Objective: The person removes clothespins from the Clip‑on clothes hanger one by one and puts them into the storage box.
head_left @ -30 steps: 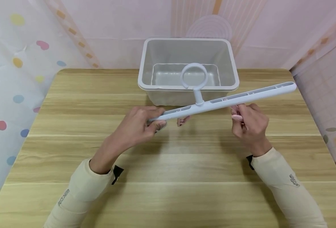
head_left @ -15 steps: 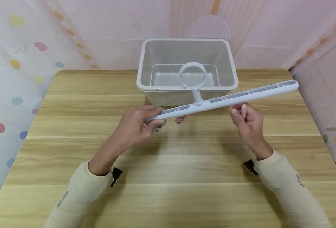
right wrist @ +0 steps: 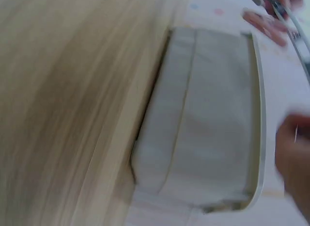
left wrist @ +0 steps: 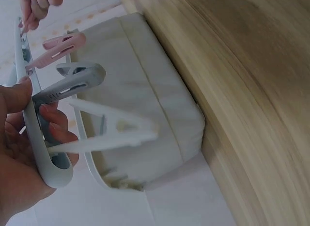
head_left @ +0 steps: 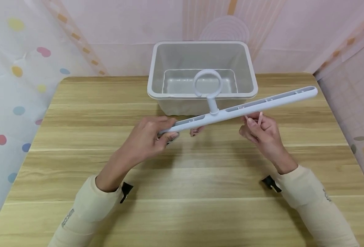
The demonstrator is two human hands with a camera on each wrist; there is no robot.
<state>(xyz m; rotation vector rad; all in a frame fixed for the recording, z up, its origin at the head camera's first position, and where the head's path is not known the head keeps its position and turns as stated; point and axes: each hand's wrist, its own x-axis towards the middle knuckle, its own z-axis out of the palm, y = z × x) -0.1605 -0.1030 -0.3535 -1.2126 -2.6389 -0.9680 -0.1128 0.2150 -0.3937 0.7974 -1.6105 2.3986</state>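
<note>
"While the left hand (head_left: 151, 135) grips the near-left end of the blue-grey hanger (head_left: 231, 115), what looks different?"

"Mostly the right hand (head_left: 265, 135). Compared with a second ago it is rolled thumb-side up and sits slightly farther left, and the pink clip (head_left: 260, 118) in its pinch now shows as a thin strip rather than a flat face."

"Does the hanger shift?"

"Barely; it slants across, right end farther, hook in front of the bin (head_left: 177, 106), raised over the counter (head_left: 200, 212)."

"So what does that mean for the work?"

"I judge the left hand is bracing while the right adjusts that clip at the right arm's underside. Whether it is being fastened or freed, I can't tell; the right wrist view is blurred."

"And the other clips?"

"Second pink clip (left wrist: 75, 40), grey clip (left wrist: 92, 78) and white clip (left wrist: 111, 141) all hang along the left arm."
</note>
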